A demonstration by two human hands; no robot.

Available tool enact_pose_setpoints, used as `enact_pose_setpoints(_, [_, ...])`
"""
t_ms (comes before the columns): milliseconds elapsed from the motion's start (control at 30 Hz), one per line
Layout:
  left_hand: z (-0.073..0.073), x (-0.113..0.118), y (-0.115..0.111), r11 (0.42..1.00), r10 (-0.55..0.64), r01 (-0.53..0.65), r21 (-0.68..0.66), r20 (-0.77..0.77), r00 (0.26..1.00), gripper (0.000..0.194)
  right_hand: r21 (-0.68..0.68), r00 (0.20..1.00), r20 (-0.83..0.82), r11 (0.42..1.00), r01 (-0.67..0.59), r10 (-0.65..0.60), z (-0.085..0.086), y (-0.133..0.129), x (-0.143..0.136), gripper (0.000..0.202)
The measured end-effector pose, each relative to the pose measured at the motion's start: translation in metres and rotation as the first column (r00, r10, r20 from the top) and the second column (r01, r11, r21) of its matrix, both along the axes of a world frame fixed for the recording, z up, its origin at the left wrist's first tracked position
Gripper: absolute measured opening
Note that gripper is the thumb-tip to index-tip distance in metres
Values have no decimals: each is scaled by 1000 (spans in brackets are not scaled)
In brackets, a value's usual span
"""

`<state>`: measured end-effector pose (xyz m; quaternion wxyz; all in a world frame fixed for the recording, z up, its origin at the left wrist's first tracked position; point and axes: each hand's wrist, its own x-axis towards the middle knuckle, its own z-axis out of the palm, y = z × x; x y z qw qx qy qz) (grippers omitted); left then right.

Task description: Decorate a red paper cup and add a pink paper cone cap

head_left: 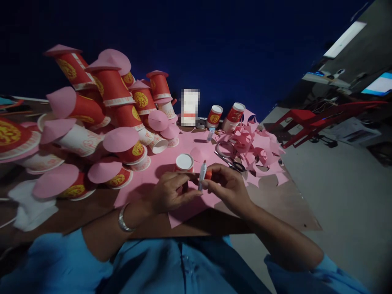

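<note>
My left hand [174, 190] is closed, pinching a white marker [202, 176] that stands upright with its red tip bare. In my right hand [231, 188] the fingers close on a red cap [209, 174] beside the marker, and the thumb rests close to the barrel. Just beyond my left hand is an upside-down paper cup [184, 161], its white bottom facing up; the hand hides its lower part. A flat pink paper cone [200, 154] lies behind the marker on pink paper sheets [183, 141].
Red and white paper cups with pink cone tops [113, 87] are piled on the left. Scissors [235, 165] lie by pink paper scraps [260, 149]. A small glue bottle [210, 134] and two cup stacks [215, 116] stand farther back. A red chair [294, 122] is beyond the table's right edge.
</note>
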<state>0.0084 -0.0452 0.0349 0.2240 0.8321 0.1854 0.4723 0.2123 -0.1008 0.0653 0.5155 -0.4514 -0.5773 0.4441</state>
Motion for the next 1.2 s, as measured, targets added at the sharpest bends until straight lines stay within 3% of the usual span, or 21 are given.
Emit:
enact_pose_setpoints(100, [2,3,-3,1000,10,-9,-28,40,999,6,111,999,36,994,13,-17,-1,-6,-10,13])
enact_pose_setpoints(200, [7,1,-5,997,10,-6,-81,46,999,5,143,997,-14,987,73,-72,-5,-2,-7,8])
enact_pose_setpoints(300, [12,-3,-6,996,27,-25,-86,24,999,3,22,970,-198,989,149,-142,-6,5,3,14])
enact_pose_setpoints(400, [12,-4,-5,998,23,-22,-55,17,1000,5,-110,932,-330,987,118,-148,-7,12,11,23])
enact_pose_setpoints(667, [2,0,-1,1000,25,-25,5,12,1000,6,-238,826,-510,962,132,-239,0,11,11,36])
enact_pose_setpoints(867, [1,0,-2,999,22,-21,33,-19,1000,9,-211,824,-504,962,173,-258,2,9,11,38])
enact_pose_setpoints(1200, [-1,-1,-1,996,32,-29,86,-36,999,5,-77,907,-360,975,207,-220,-2,8,16,26])
